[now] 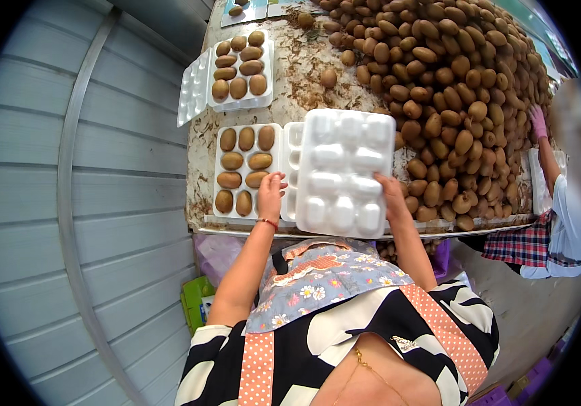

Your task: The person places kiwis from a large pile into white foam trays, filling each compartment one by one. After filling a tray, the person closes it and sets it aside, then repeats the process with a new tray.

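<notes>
My right hand [393, 197] grips the right edge of a white foam tray [343, 175], raised and tilted with its moulded cups facing the camera. Beneath and left of it, a second white foam tray lid or half [292, 203] is partly covered. My left hand [270, 195] is at the lower right of a foam tray [218, 167] filled with kiwifruit [229, 161]; its fingers are apart, over the rightmost fruit, and whether they touch it cannot be told. Some fruit there is hidden by the hand.
Another kiwifruit-filled foam tray [270, 96] with a ridged lid [193, 91] lies farther back. A large kiwifruit heap [447, 91] covers the table's right side. At far right, a co-worker's pink-gloved hand [538, 121] touches the heap, near another foam tray [539, 188]. A panelled wall [26, 193] stands left.
</notes>
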Motion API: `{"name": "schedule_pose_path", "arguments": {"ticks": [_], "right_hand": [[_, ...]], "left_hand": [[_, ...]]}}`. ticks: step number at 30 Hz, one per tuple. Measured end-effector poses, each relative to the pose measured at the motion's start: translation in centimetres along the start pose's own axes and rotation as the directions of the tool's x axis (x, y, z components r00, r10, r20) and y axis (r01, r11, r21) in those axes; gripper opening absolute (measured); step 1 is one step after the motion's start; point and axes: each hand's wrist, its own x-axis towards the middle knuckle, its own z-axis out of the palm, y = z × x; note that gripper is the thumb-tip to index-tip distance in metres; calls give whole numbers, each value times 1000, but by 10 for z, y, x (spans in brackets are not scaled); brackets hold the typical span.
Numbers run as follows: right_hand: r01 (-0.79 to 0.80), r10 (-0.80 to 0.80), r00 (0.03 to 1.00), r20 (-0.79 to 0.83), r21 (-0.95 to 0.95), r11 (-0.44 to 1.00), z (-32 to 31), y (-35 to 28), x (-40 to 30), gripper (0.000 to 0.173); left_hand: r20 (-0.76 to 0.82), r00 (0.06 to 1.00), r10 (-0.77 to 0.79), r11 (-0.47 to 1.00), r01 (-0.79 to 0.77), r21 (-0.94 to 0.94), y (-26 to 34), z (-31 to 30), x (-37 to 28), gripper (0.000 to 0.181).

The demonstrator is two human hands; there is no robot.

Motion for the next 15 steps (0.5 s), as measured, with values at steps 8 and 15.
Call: {"name": "schedule_pose_path", "arguments": {"ticks": [8, 15], "right_hand": [[226, -204, 968, -149, 147, 963, -61, -69, -95, 40], [309, -221, 925, -309, 273, 911, -83, -51, -137, 43]], "left_hand": [[429, 867, 254, 515, -497, 698, -9, 120, -17, 76], [515, 848, 129, 252, -530, 810, -17, 153, -10, 80]]}}
